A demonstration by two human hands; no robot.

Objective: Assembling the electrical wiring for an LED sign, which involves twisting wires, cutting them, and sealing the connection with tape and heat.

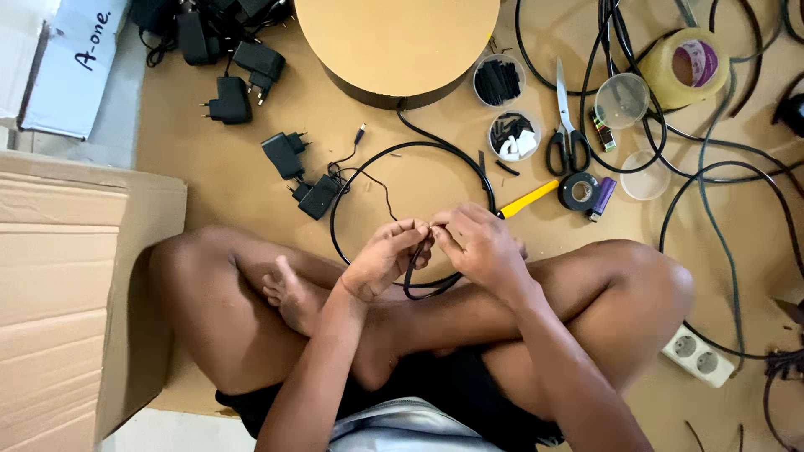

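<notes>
Landmark: round tan disc (395, 43), at the top of the cardboard-covered floor (251, 180).

- Black cable (419, 151) is run from under the disc's near edge and looped toward the person's crossed legs; its end is held directly below the disc, between both hands.
- Left hand (381, 259): fingers curled, fingertips pinched on the cable end. Right hand (479, 244): fingertips pinched on the same spot, just touching the left. What is being done at the tip cannot be told; it is hidden by the fingers.
- Right of the disc: two small round tubs of black pieces (499, 80), scissors (566, 125), a clear lid, a roll of tan tape (688, 65). Below-right of the disc: yellow-handled tool (528, 199), black tape roll (579, 191).
- Left of the disc: scattered black power adapters (285, 155). Cardboard box (67, 293) is further left and below.

Risks, as judged:
- Grip could be lost at the tip, since the loop is springy and only fingertips are used.
- Disc could be dragged if the cable is pulled taut.
- Thin adapter lead lying inside the loop could be snagged.
- Loose cables at the right knee could be caught by a leg shift.
</notes>
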